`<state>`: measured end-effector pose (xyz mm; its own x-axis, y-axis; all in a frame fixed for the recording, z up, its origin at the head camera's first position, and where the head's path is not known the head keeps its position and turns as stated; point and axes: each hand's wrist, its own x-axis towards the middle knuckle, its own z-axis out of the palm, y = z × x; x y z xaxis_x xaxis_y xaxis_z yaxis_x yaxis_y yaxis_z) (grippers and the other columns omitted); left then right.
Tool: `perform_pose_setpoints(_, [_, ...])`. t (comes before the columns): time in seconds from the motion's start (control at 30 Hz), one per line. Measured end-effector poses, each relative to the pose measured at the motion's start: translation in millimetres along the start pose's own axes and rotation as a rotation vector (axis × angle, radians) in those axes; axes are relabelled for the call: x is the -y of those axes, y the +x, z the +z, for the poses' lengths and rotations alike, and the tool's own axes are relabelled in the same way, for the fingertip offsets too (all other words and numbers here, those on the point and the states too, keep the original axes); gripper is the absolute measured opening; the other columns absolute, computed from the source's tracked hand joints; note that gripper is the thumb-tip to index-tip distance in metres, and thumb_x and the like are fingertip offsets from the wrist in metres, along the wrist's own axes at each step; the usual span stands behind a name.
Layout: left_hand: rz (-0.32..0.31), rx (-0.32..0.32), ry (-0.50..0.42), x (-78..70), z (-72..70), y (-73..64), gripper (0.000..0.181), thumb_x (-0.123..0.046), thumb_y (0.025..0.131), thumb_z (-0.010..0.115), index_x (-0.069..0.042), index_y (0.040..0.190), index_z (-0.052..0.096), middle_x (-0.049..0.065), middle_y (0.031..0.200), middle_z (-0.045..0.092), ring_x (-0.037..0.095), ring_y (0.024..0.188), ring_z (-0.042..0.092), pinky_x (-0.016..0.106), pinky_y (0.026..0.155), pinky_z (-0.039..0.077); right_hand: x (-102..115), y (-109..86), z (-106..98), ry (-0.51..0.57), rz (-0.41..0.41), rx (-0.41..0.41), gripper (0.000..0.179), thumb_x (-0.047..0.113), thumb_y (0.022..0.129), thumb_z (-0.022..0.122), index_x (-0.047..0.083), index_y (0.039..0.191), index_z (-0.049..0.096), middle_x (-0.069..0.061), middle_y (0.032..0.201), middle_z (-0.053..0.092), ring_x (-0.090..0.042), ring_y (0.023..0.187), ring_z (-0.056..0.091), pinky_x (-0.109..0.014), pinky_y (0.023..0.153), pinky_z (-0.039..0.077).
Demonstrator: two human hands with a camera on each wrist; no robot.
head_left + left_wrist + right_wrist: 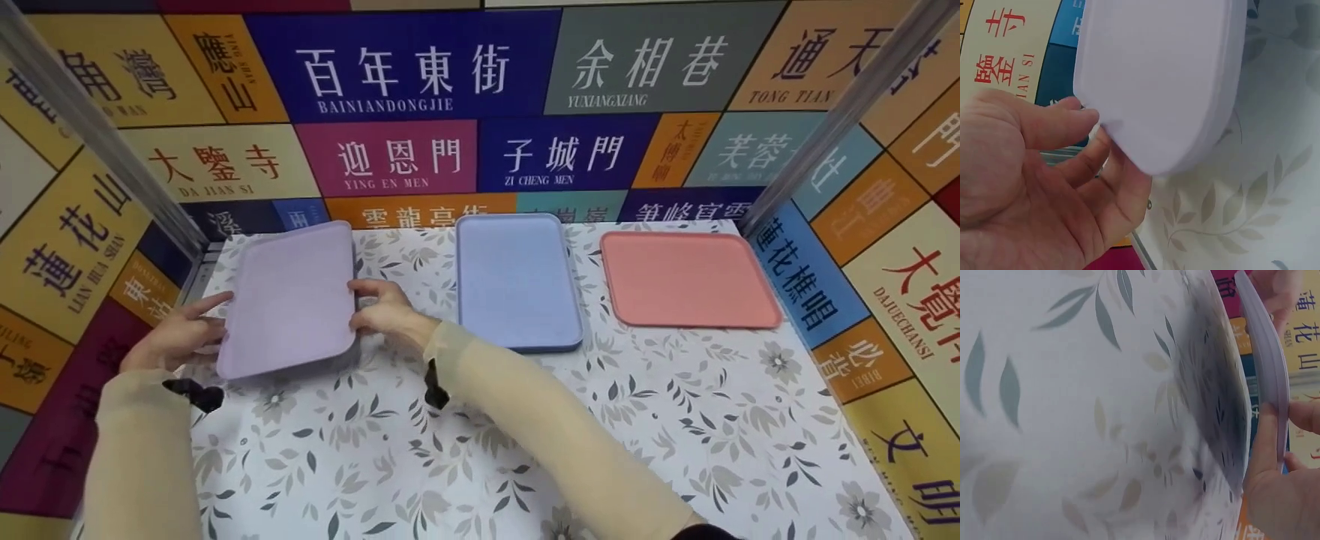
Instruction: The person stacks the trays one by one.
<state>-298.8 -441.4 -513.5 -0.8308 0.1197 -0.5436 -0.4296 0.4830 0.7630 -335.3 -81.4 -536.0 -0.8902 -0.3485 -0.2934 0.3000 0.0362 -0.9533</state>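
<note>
Both hands hold a pale lilac rectangular tray point(291, 300) at the left of the table, by its opposite long sides. My left hand point(176, 336) pinches the left edge, thumb on the upper side and fingers beneath, as the left wrist view shows of the tray's corner point(1151, 84). On the right edge, my right hand point(391, 309) grips with thumb and fingers on either face. Seen edge-on in the right wrist view, the tray point(1270, 365) is tilted and raised off the table, its shadow falling on the cloth.
A blue tray point(517, 281) lies upright-wise in the middle, and a coral pink tray point(690, 279) lies sideways at the right. The leaf-patterned white tablecloth point(480, 420) is bounded by lettered panels point(405, 67) at back and sides, with metal posts point(832, 112) at the corners.
</note>
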Motion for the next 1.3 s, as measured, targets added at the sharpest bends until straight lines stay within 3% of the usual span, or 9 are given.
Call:
perform_pose_setpoints(0.17, [0.087, 0.021, -0.172, 0.3, 11.2, -0.6, 0.087, -0.007, 0.113, 0.058, -0.026, 0.182, 0.009, -0.001, 0.136, 0.061, 0.005, 0.112, 0.070, 0.031, 0.095, 0.068, 7.2, -2.8, -22.9, -0.041, -0.010, 0.041, 0.085, -0.025, 0.077, 0.075, 0.010, 0.154, 0.069, -0.016, 0.152, 0.069, -0.023, 0.106, 0.075, -0.051, 0.097, 0.071])
perform_pose_setpoints(0.3, [0.157, 0.063, -0.325, -5.4, 22.3, -3.9, 0.090, -0.004, 0.113, 0.062, -0.026, 0.183, 0.009, -0.013, 0.122, 0.072, 0.005, 0.109, 0.073, 0.031, 0.092, 0.068, 13.6, -8.4, -43.3, -0.029, -0.015, 0.080, 0.084, -0.025, 0.079, 0.074, 0.009, 0.156, 0.067, -0.018, 0.156, 0.065, -0.021, 0.101, 0.074, -0.035, 0.084, 0.072])
perform_pose_setpoints(0.43, [0.229, 0.088, -0.389, -14.3, 32.0, -4.9, 0.092, -0.002, 0.111, 0.064, -0.022, 0.183, 0.009, -0.012, 0.123, 0.076, 0.008, 0.109, 0.075, 0.033, 0.091, 0.069, 18.2, -13.9, -61.7, -0.008, -0.017, 0.121, 0.087, -0.024, 0.083, 0.072, 0.010, 0.162, 0.061, -0.019, 0.159, 0.061, -0.020, 0.096, 0.073, -0.031, 0.079, 0.070])
perform_pose_setpoints(0.73, [0.267, 0.022, -0.261, -40.6, 53.6, -1.7, 0.090, -0.002, 0.109, 0.067, -0.019, 0.182, 0.018, -0.011, 0.132, 0.064, 0.008, 0.109, 0.070, 0.032, 0.085, 0.067, 23.8, -28.9, -95.2, 0.024, -0.022, 0.147, 0.092, -0.026, 0.084, 0.073, 0.011, 0.167, 0.054, -0.022, 0.160, 0.060, -0.021, 0.090, 0.076, -0.035, 0.079, 0.072])
perform_pose_setpoints(0.93, [0.307, 0.005, -0.238, -59.2, 73.2, 4.0, 0.089, 0.002, 0.107, 0.067, -0.018, 0.181, 0.021, -0.007, 0.134, 0.061, 0.009, 0.109, 0.069, 0.034, 0.083, 0.067, 27.3, -38.6, -119.6, 0.087, -0.079, 0.134, 0.084, -0.025, 0.086, 0.072, 0.005, 0.164, 0.056, -0.015, 0.139, 0.066, -0.019, 0.093, 0.075, -0.034, 0.082, 0.071])
perform_pose_setpoints(1.1, [0.343, 0.005, -0.217, -78.7, 93.9, 13.6, 0.090, 0.005, 0.105, 0.066, -0.017, 0.180, 0.023, -0.002, 0.139, 0.059, 0.011, 0.112, 0.069, 0.036, 0.082, 0.068, 27.5, -46.5, -145.1, 0.120, -0.116, 0.068, 0.068, -0.021, 0.091, 0.074, -0.002, 0.155, 0.063, -0.008, 0.119, 0.070, -0.018, 0.094, 0.075, -0.029, 0.080, 0.069])
perform_pose_setpoints(1.3, [0.350, 0.023, -0.234, -92.7, 118.1, 26.7, 0.090, 0.009, 0.103, 0.062, -0.016, 0.180, 0.023, 0.005, 0.143, 0.056, 0.011, 0.110, 0.069, 0.036, 0.082, 0.069, 24.8, -54.7, -173.6, 0.125, -0.118, 0.059, 0.074, -0.019, 0.091, 0.073, 0.001, 0.161, 0.057, -0.009, 0.131, 0.068, -0.018, 0.098, 0.074, -0.031, 0.081, 0.069])
